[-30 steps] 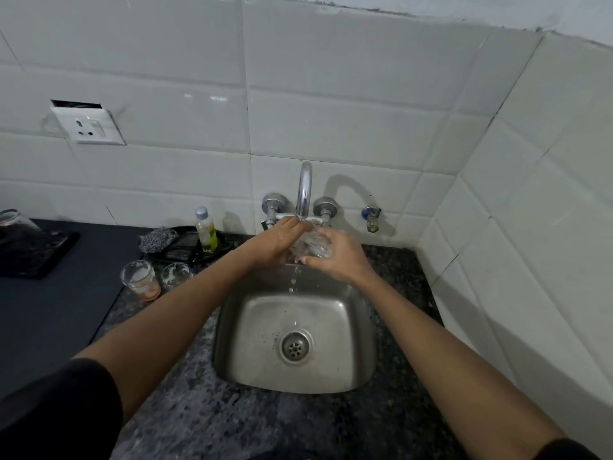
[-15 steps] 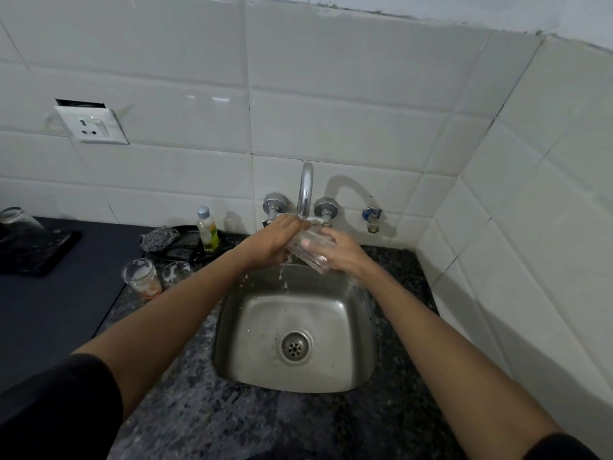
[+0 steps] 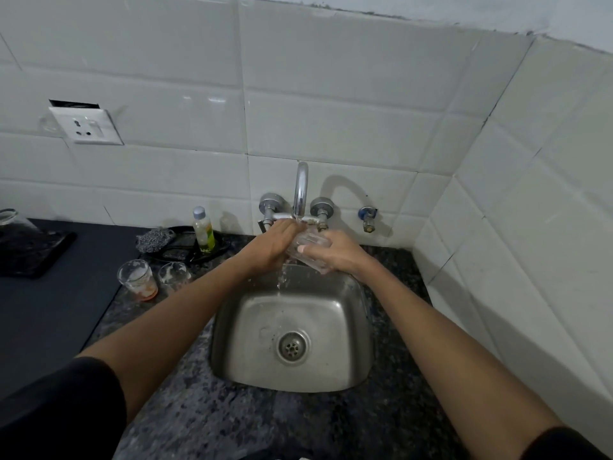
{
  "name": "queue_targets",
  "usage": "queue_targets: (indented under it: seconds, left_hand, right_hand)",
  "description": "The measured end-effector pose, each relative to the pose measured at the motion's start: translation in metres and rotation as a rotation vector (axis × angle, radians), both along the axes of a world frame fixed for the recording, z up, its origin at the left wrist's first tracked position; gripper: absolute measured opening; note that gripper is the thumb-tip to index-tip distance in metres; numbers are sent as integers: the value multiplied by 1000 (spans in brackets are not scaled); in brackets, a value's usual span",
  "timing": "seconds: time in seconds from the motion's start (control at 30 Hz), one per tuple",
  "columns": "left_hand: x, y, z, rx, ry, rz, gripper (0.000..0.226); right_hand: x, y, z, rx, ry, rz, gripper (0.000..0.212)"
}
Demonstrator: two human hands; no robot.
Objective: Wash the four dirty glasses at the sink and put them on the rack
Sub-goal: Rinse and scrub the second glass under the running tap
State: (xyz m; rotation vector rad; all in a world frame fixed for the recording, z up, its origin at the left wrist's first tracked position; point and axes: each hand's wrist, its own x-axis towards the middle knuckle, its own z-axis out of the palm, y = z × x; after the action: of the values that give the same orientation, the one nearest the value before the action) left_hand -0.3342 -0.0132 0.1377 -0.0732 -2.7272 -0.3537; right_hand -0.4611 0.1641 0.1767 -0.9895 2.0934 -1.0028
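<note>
My left hand (image 3: 272, 249) covers the glass (image 3: 310, 250) mouth; fingers hidden. My right hand (image 3: 335, 252) hides its far side. Jar (image 3: 10, 220) cut by left edge. Bottle (image 3: 204, 232) label unreadable.

Dim, flat light; wide-angle bowing at edges; tile glare.

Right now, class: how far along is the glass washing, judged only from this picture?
Done: perhaps one glass on the dark tray at far left. In hand: a glass gripped by the right hand and rubbed by the left hand under the running tap. Left: two dirty glasses beside the sink.
</note>
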Motion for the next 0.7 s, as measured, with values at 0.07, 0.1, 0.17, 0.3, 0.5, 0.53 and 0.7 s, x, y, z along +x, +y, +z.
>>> queue_targets:
  seconds: [0.07, 0.1, 0.17, 0.3, 0.5, 0.53, 0.7]
  left_hand:
    - [-2, -3, 2, 26, -8, 10, 62]
    - [-4, -6, 3, 42, -22, 13, 63]
    - [-4, -10, 6, 37, -21, 14, 65]
    - [-2, -8, 6, 0, 7, -20, 63]
    - [-2, -13, 2, 88, -96, -2, 52]
    - [-2, -13, 3, 91, -94, 8, 52]
    - [-1, -8, 5, 80, -18, 20, 49]
  right_hand:
    - [3, 1, -6, -99, 220, -11, 70]
    - [5, 2, -6, -134, 264, -22, 73]
    - [6, 1, -6, -146, 161, -53, 73]
    - [7, 1, 2, -39, -199, -92, 51]
    - [9, 2, -8, -204, 189, -28, 69]
    - [8, 0, -8, -197, 114, -51, 67]
    - [7, -1, 2, -101, -184, -106, 56]
